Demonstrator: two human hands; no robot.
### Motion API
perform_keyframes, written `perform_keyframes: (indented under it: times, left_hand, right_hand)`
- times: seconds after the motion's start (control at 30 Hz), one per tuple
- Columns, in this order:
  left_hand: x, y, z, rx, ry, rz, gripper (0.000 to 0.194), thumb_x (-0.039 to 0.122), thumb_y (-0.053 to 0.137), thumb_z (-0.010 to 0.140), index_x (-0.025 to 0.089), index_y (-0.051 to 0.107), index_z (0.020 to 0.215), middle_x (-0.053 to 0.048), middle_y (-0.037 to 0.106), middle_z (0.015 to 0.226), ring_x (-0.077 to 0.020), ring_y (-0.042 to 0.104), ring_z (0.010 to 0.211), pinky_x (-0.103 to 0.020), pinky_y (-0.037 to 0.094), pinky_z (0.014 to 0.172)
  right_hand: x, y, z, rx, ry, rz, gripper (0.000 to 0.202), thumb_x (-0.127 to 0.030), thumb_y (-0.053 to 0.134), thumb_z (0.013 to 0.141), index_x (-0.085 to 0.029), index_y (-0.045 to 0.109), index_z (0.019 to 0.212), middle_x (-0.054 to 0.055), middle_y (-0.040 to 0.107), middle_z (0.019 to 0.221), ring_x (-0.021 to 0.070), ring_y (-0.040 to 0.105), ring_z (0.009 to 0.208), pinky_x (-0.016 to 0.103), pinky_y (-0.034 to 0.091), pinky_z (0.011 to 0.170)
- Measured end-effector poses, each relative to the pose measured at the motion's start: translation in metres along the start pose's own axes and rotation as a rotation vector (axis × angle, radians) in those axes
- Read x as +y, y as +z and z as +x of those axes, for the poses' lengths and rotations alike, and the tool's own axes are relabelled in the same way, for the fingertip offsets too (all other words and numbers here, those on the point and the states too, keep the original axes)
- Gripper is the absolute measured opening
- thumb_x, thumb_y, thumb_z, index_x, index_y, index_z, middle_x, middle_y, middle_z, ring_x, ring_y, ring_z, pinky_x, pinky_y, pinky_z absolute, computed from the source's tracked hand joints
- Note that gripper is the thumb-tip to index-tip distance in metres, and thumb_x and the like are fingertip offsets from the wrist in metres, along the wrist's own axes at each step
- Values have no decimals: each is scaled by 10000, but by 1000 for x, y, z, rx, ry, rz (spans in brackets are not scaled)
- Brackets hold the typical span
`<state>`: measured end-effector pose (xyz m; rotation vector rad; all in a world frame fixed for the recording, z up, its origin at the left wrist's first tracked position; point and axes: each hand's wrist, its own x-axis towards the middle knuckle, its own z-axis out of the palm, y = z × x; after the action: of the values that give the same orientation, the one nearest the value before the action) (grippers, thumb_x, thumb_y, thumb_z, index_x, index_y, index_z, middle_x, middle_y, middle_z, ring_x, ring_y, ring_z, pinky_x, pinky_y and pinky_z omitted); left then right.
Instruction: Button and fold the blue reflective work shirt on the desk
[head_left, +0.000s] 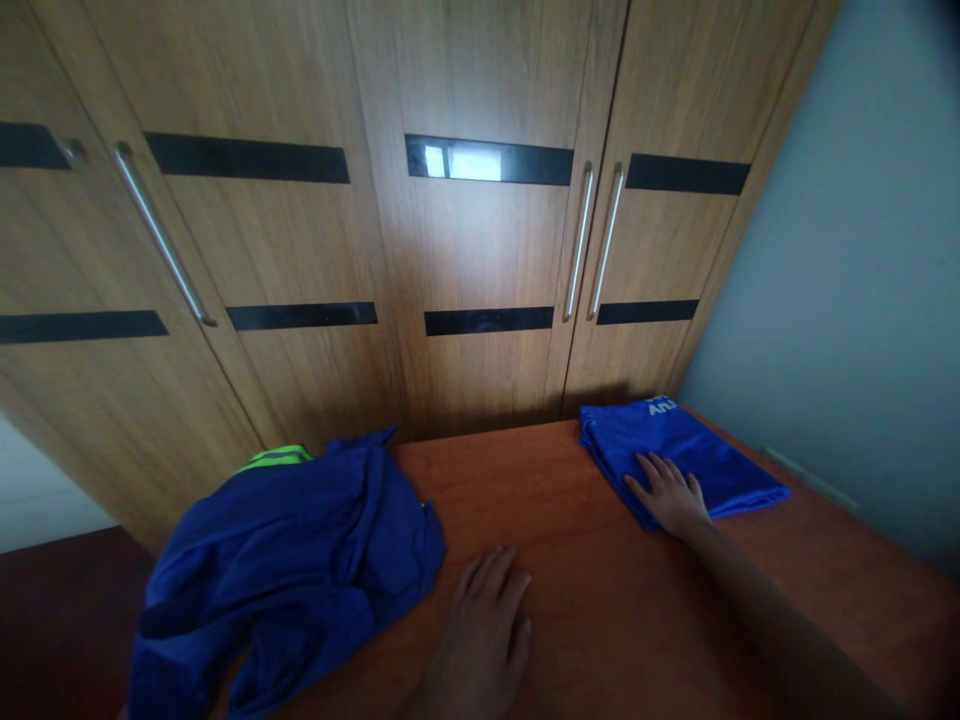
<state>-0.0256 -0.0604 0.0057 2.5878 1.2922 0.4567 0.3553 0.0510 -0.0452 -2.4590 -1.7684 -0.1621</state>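
One folded blue cloth garment [697, 450] on brown wooden counter [517, 490] is touched by flattened right hand [671, 497]; crumpled navy cloth garment [300, 560] is flanked by empty, unclenched left hand [480, 635]; wood-grain wardrobe [480, 250] is closed.

Reddish-brown tabletop [540, 480] with a crumpled dark-blue garment [315, 540] at left, a folded bright-blue cloth [701, 450] at right.

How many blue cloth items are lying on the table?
2: a folded blue cloth under the right hand, and a rumpled blue cloth to the left of the left hand. Others could be hidden beneath them.
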Motion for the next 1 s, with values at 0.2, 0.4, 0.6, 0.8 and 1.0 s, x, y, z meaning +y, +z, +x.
perform_keyframes:
  times: [0.2,0.4,0.6,0.8,1.0]
  left_hand:
    - [0,-1,0,22,-41,-87,499,163,506,811,273,523,1298,-40,443,1469,-248,385,1356,-510,321,1131]
    - [-1,1,-1,91,-63,-136,516,161,489,819,228,491,1331,-76,486,1431,-233,452,1310,-462,402,1088]
    - [-21,-58,12,447,-66,131,402,181,425,872,182,557,1252,-107,491,1416,-234,455,1297,-421,396,1081]
    - [-96,-155,-14,585,-529,559,481,385,425,892,142,521,1295,-186,439,1429,-367,331,1348,-599,249,1076]
    - [-165,-158,-57,378,-968,439,716,644,327,862,184,403,1406,-215,358,1475,-446,298,1347,-671,290,981]
  right_hand:
    - [-2,-2,0,-15,2,-16,640,-562,280,916,-227,314,1461,65,303,1531,272,251,1395,529,216,1097]
    - [2,-13,-5,-40,-5,-37,607,-521,289,927,-235,318,1461,73,312,1527,265,272,1388,504,240,1092]
    - [-2,-30,-6,-39,-4,-83,541,-479,299,933,-220,443,1386,147,454,1417,325,403,1299,541,355,979]
    - [-31,-42,-25,42,-101,-103,454,-236,355,909,-118,504,1322,199,525,1322,338,491,1202,488,401,929]
    - [-92,-41,-72,113,-354,68,493,-238,393,881,-150,474,1359,117,453,1432,254,384,1323,378,305,1074]
